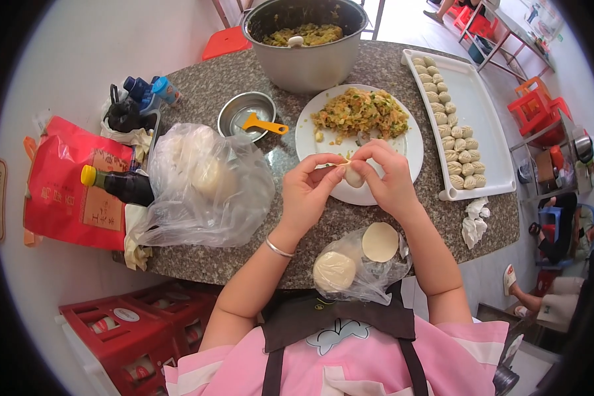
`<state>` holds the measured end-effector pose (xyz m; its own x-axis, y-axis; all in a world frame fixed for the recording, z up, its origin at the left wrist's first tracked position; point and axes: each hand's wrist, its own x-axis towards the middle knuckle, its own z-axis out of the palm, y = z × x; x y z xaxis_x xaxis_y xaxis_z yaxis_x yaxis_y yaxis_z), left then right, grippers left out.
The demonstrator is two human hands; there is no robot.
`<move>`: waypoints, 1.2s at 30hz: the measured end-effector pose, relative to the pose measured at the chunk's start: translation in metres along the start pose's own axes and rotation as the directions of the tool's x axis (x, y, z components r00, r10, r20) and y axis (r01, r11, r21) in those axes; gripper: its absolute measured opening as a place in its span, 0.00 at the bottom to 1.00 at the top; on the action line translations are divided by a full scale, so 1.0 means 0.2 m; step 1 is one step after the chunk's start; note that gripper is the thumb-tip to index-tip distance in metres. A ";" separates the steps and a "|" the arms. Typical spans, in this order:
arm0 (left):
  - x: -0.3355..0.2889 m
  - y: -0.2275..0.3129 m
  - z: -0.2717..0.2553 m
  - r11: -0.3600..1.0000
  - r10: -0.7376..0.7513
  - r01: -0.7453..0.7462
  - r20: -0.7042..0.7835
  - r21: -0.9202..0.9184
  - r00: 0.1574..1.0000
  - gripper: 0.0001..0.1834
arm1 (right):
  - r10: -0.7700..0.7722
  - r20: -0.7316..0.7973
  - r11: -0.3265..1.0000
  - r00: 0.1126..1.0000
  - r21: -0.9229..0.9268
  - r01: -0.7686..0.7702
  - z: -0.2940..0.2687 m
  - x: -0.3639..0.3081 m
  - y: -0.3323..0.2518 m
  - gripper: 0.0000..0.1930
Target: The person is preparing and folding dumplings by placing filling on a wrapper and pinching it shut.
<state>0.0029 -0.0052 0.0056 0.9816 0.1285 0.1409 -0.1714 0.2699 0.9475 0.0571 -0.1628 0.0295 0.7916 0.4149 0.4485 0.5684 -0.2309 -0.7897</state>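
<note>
Pale, off-white dough forms the small folded dumpling (354,177) in work, located above the near part of a round white plate (412,146). The left hand (312,187) has its grip pinching the dumpling's upper edge between thumb and forefinger; the right hand (391,179) likewise has its grip pinching the piece from the other side.

Containers, as observed on the speckled stone desk (389,65):

The plate bears a mound of chopped yellow-green filling (365,112) on its far half. Behind it, a deep silver-grey metal pot (303,66) holds similar mixture (313,33). At right, a long white rectangular tray (485,119) carries pleated dumplings (457,132) along its left side, in two columns that widen to three toward the near end.

At left, a large clear plastic bag (241,214) encloses pale, rounded dough (211,177). Near the desk's front edge, a smaller clear bag (371,285) covers a stack of round wrappers (334,271); one flat wrapper (380,242) lies beside it. A shallow steel bowl (227,120) has an orange-handled tool (269,125) across its rim. Below, red plastic crates (112,310) contain bottles (140,368).
</note>
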 end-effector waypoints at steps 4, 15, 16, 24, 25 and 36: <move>0.00 -0.02 -0.02 0.998 0.051 -0.052 0.044 0.021 0.998 0.08 | 0.084 0.066 0.995 0.994 0.048 -0.088 -0.02 0.01 -0.01 0.05; -0.01 -0.03 -0.01 0.997 0.065 -0.064 0.000 0.042 0.998 0.07 | -0.023 0.070 1.000 0.997 0.008 0.023 0.00 0.00 0.01 0.04; -0.01 -0.03 0.00 0.998 0.056 -0.056 -0.001 0.034 0.998 0.07 | -0.023 0.068 1.000 0.997 0.007 0.022 0.01 0.00 0.01 0.04; 0.00 -0.03 -0.01 0.850 -0.326 0.338 0.101 -0.403 0.940 0.07 | 0.124 0.020 0.980 0.992 0.152 -0.125 0.03 -0.01 -0.01 0.05; 0.00 -0.03 -0.01 0.864 -0.319 0.331 0.097 -0.379 0.943 0.07 | 0.124 0.022 0.980 0.992 0.151 -0.126 0.03 -0.01 -0.01 0.05; -0.01 -0.05 0.00 0.971 -0.147 0.154 0.054 -0.183 0.988 0.06 | 0.035 0.011 0.999 0.999 0.010 -0.035 0.05 -0.02 0.01 0.05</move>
<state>0.0029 -0.0074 -0.0047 0.9992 0.0359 0.0158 -0.0305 0.4566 0.8892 0.0531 -0.1567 0.0224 0.8086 0.4162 0.4160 0.5380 -0.2367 -0.8090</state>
